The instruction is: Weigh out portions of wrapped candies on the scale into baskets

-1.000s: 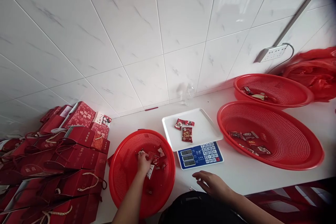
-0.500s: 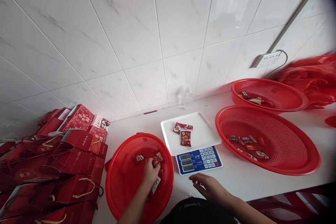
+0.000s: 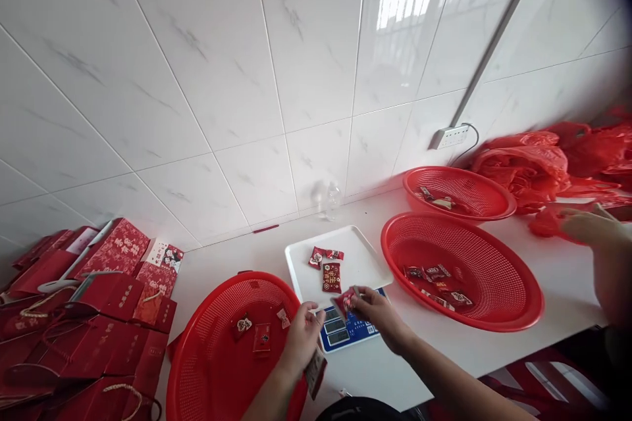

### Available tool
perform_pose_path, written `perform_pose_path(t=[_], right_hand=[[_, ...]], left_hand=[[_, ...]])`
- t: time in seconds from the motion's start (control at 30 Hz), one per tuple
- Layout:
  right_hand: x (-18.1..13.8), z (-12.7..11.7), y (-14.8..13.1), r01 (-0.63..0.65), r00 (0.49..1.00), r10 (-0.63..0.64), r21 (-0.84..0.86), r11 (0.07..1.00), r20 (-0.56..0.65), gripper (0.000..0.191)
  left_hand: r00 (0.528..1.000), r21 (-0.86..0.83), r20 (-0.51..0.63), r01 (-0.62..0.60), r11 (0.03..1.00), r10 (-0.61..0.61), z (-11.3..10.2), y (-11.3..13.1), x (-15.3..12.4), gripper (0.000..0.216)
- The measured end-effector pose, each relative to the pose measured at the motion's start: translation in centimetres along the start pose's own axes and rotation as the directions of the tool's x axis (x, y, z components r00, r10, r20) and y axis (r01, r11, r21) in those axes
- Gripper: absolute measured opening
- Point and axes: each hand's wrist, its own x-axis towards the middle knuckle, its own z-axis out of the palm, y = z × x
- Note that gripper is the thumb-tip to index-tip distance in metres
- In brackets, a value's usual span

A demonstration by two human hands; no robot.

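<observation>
My left hand [image 3: 302, 337] is closed over the right rim of the left red basket [image 3: 184, 335], and a dark red and pale snack packet [image 3: 315, 371] sticks out below its palm. In my right hand [image 3: 378, 316] a small red snack packet [image 3: 345, 301] is pinched, above the blue keypad panel of the scale [image 3: 340, 337]. Three red packets, among them a square snack packet [image 3: 331, 277], lie on the scale's white tray [image 3: 363, 250]. Several wrapped packets are loose in the left basket.
Two more red baskets [image 3: 528, 302] [image 3: 457, 177] holding packets stand to the right. Red gift boxes [image 3: 108, 316] crowd the left side. A clear bottle [image 3: 332, 200] stands by the wall. At far right, another person's hand [image 3: 592, 225] is at red plastic bags [image 3: 528, 164].
My left hand has lifted from inside the left basket to its right rim with a packet. My right hand has moved up and left, now holding a red packet. Another person's hand has appeared.
</observation>
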Motion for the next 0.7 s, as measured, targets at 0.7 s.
perform_pose_path(t=[0.7], right_hand=[[-0.8,-3.8,2.2,0.009,1.000,-0.016,-0.374,0.927,-0.014,0.055]], left_hand=[[0.905,0.471,0.290,-0.417,0.777,0.310,2.9,0.5,6.8,0.044]])
